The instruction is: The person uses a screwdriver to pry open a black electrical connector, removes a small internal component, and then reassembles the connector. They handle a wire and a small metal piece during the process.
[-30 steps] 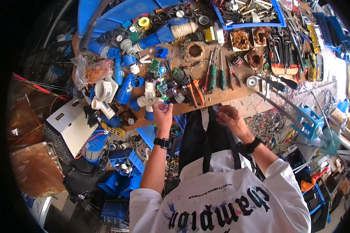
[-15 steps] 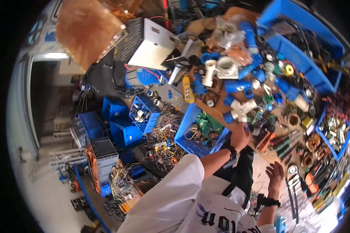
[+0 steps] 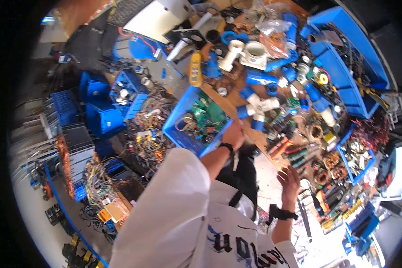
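2 hands, apart: my left hand (image 3: pixel 233 135), fingers too blurred to tell, should clear the blue bin (image 3: pixel 179 139) gently; my right hand (image 3: pixel 290 184) curls loosely, fingers slightly spread.

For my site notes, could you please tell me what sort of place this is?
Probably a repair or dismantling workshop: green circuit boards in a blue bin, tangled wires beside it, and hand tools on a wooden bench.

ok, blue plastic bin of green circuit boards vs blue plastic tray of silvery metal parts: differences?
Size: the bin looks larger than the tray.
Contents: the bin holds green circuit boards; the tray, silvery metal parts.
Position: the bin is beside the left hand; the tray lies away from it.
Shared: both blue, open-topped.
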The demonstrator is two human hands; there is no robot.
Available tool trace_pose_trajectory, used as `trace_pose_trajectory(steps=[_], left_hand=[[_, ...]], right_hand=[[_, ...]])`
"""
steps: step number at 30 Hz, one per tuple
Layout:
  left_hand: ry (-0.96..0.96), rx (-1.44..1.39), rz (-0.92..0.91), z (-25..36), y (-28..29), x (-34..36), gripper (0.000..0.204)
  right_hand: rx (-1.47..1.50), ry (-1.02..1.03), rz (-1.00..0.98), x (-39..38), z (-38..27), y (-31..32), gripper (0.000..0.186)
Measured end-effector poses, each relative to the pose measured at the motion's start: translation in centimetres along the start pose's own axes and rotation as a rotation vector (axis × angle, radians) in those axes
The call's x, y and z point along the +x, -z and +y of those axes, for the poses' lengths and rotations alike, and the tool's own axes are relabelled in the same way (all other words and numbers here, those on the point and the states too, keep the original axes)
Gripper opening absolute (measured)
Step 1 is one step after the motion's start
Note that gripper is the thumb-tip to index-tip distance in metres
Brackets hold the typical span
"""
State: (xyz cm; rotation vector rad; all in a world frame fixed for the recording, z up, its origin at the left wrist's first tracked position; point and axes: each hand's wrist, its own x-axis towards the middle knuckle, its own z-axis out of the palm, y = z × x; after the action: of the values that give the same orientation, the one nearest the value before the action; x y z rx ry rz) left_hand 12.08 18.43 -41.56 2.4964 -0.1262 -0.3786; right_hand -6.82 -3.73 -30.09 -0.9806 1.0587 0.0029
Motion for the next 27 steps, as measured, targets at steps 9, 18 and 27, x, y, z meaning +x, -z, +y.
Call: trace_pose_trajectory(steps=[9, 18, 27], left_hand=[[-0.052, -0.046, -0.071, -0.2, 0.3, 0.7, 0.019], [-0.099, 0.196, -0.15, -1.5, -1.8, 0.5, 0.013], [-0.085, -0.26, 0.046, 2.6, -1.3, -0.6, 0.011]], right_hand=[[0.09, 0.028, -0.134, 0.5, 0.8, 0.0, 0.034], [0.0, 0.009, -0.053, -0.7, 1.8, 0.4, 0.045], [0.095, 0.017, -0.044, -0.4, 1.1, 0.0, 0.03]])
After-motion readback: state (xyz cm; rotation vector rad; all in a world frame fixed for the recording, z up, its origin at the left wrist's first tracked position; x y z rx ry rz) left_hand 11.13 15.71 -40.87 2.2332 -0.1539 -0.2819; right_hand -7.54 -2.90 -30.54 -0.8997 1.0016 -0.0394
